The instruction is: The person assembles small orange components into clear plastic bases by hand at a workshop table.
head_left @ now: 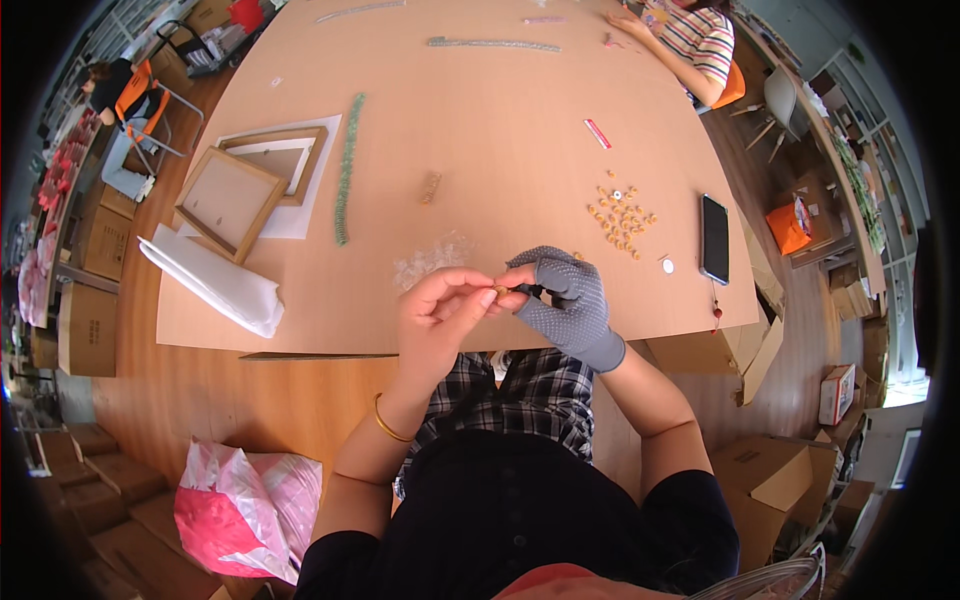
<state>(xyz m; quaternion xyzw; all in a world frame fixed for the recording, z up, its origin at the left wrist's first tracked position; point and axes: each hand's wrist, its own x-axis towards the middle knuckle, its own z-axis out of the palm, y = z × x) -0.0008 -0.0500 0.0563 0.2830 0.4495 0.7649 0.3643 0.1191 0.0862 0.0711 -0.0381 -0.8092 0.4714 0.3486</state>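
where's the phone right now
In the head view, the dark phone lies flat near the right edge of the table, just right of the scattered small orange beads.

My right hand (565,300) wears a grey glove dotted with darker grey; my left hand (440,305) is bare, with a gold bangle (390,425) at the wrist. The bead (500,290) pinched between them is amber-yellow, like the loose beads (620,215) on the light tan table (500,120). My shirt (530,395) is black-and-white plaid. The phone (714,238) is black, the bead string (347,165) green, the frames (232,200) pale wood, the bag (245,505) pink and white.
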